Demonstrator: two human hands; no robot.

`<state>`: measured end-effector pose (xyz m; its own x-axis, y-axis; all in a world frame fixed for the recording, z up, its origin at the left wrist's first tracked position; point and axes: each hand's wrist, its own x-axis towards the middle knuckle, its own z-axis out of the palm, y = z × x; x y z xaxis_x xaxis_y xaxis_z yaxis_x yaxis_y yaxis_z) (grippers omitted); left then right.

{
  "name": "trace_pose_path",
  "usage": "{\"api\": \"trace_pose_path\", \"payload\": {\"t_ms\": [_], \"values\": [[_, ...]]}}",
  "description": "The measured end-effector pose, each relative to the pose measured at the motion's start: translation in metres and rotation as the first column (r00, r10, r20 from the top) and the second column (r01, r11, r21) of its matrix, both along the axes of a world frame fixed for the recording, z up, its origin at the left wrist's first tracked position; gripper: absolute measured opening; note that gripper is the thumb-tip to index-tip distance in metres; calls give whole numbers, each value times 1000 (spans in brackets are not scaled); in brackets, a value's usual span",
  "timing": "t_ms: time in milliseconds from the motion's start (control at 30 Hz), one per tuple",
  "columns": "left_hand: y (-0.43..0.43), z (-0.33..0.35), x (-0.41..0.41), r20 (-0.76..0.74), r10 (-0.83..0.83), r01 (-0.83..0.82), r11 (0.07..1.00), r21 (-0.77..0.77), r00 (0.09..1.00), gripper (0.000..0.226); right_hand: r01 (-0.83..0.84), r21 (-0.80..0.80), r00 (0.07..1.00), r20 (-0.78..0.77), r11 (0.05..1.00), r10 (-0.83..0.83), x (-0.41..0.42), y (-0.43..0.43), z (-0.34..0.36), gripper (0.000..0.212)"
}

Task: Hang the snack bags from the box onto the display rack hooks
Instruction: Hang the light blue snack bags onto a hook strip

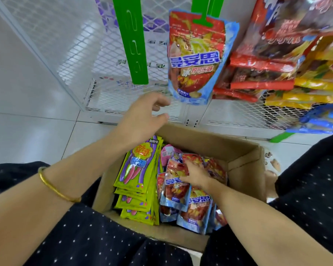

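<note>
Right hand (197, 176) rests on a red-and-blue foil snack bag (173, 191); slack, empty left hand (142, 116) hovers nearer the green plastic hook strip (132, 45).

In front, a box (183, 134). In it, one pile of bags (136, 169) at the left, another pile (196, 206) at the right. On the right pile, the right hand (197, 174). Above the box's far left corner, the left hand (142, 114). Behind the box, a wire rack (75, 47). On it, a bare strip (132, 41) at the left, one hanging bag (196, 58) beside it, more bags (267, 73) further right.
</note>
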<state>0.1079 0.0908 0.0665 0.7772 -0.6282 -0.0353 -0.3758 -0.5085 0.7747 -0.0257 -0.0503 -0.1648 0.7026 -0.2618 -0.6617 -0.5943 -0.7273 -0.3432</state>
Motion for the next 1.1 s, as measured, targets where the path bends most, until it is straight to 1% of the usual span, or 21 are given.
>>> {"api": "trace_pose_path", "payload": {"t_ms": [33, 67, 100, 133, 167, 233, 267, 300, 367, 433, 500, 567, 633, 733, 800, 867, 933, 967, 1000, 1100], "values": [[-1, -1, 1, -8, 0, 0, 1000, 5, 1000, 24, 2, -77, 1000, 18, 997, 0, 4, 1, -3, 67], [-3, -2, 3, -16, -1, 1, 1000, 10, 1000, 24, 27, -150, 997, 80, 988, -15, 7, 0, -6, 53], [-4, -2, 4, -19, 0, 1, 1000, 15, 1000, 24, 77, -175, 987, 156, 981, -50, 11, -1, -4, 35], [-6, -3, 6, -19, 5, -5, 1000, 16, 1000, 24, 133, -117, 971, 217, 984, -105, 14, -4, 0, 20], [-7, -3, 7, -21, 15, -14, 1000, 14, 1000, 23, 184, 15, 951, 250, 983, -182, 15, -9, 7, 12], [-11, -1, 10, -37, 41, -42, 999, -2, 998, 22, 247, 320, 918, 225, 915, -327, 15, -21, 29, 9], [-13, 0, 11, -43, 53, -54, 998, -19, 998, 22, 250, 426, 913, 194, 870, -358, 15, -26, 44, 8], [-16, 2, 11, -47, 63, -66, 997, -43, 997, 23, 234, 484, 922, 166, 843, -351, 14, -30, 60, 7], [-20, 7, 9, -52, 95, -100, 990, -100, 994, 24, 167, 504, 940, 177, 847, -291, 12, -33, 85, 10], [-22, 15, 10, -35, 155, -159, 971, -178, 987, 25, 89, 457, 933, 273, 885, -235, 12, -37, 108, 15], [-22, 28, 12, 13, 217, -206, 942, -264, 976, 27, 31, 424, 898, 385, 905, -211, 13, -39, 134, 16], [-23, 46, 15, 82, 252, -211, 917, -338, 964, 30, 1, 399, 833, 506, 917, -221, 16, -42, 168, 15], [-29, 68, 20, 134, 260, -191, 902, -388, 956, 36, -14, 292, 746, 640, 956, -184, 20, -47, 207, 11], [-48, 105, 27, 174, 252, -150, 879, -452, 952, 38, 7, 117, 582, 807, 993, -99, 24, -53, 267, 8], [-62, 128, 29, 197, 235, -113, 865, -488, 952, 36, 15, 59, 464, 884, 998, -59, 28, -54, 302, 7], [-74, 146, 29, 214, 195, -69, 872, -485, 957, 27, 25, 66, 354, 932, 997, -71, 33, -52, 330, 13], [-82, 159, 32, 180, 145, -43, 878, -476, 973, 13, 59, 80, 271, 958, 995, -93, 42, -51, 351, 11], [-84, 164, 34, 152, 126, -40, 882, -470, 980, 13, 83, 81, 239, 966, 993, -99, 48, -51, 359, 7], [-85, 168, 37, 129, 108, -38, 889, -457, 986, 17, 109, 84, 205, 973, 990, -105, 54, -50, 366, 3], [-84, 177, 40, 61, 81, -47, 901, -431, 995, 30, 189, 96, 102, 988, 977, -117, 71, -46, 382, 3]]}}
